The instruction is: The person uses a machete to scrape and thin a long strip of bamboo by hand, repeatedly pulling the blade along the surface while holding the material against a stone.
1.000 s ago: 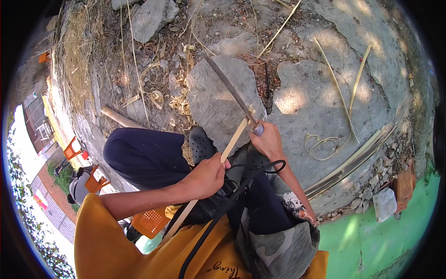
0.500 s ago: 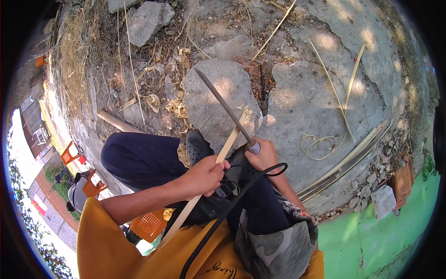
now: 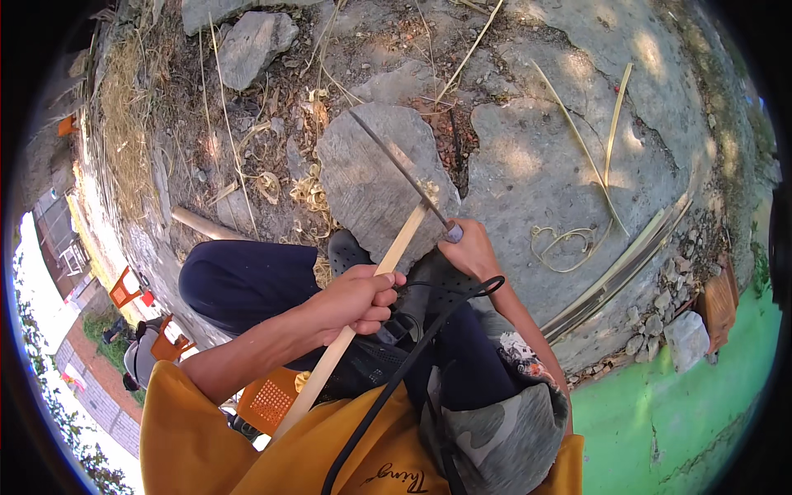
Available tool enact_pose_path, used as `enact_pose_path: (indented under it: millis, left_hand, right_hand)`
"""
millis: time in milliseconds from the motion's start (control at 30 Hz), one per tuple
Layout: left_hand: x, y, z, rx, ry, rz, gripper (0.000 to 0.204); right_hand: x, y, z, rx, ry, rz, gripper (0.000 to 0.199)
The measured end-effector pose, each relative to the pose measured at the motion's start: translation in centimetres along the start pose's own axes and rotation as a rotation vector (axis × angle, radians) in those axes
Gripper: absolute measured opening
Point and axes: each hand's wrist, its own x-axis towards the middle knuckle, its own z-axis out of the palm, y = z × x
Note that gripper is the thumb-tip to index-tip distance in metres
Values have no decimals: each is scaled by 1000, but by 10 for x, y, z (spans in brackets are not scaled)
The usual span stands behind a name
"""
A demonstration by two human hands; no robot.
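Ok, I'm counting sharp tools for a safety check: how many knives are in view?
1: a long-bladed knife in the right hand, crossing the far end of the pale wooden strip that the left hand holds. Others could be hidden under the mustard-yellow garment.

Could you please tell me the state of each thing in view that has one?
Pale strip, slanted
Knife, blade bare, crossing the strip's far end
Left hand, closed around the strip
Right hand, closed around the knife's handle
Wood shavings, curled, loose
Bundle of strips, lying unheld
Flat stone, partly sunlit
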Motion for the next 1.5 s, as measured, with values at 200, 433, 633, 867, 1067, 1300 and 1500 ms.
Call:
enact_pose_path:
  millis: [200,433,633,867,1067,1300,1500]
  left_hand:
    - [0,3,-2,-14,15,-2,16]
    - [1,3,-5,-72,-22,-12,16]
    - [0,-4,-6,-141,-5,-31,15]
    - [-1,0,0,-3,47,-8,14]
    - [-1,9,12,40,16,1,14]
    - [-2,3,2,-47,31,-43,13]
    - [1,0,-1,40,20,3,15]
  right_hand:
    - [-24,-4,9,38,-42,-55,26]
    - [-3,-3,9,25,62,1,28]
    - [-5,-9,-3,-37,3,-11,25]
    - [-8,-6,7,-3,-3,-62,25]
    - [10,3,-1,4,85,46,24]
    - [2,-7,2,53,-31,-6,25]
    - [4,6,8,44,57,7,26]
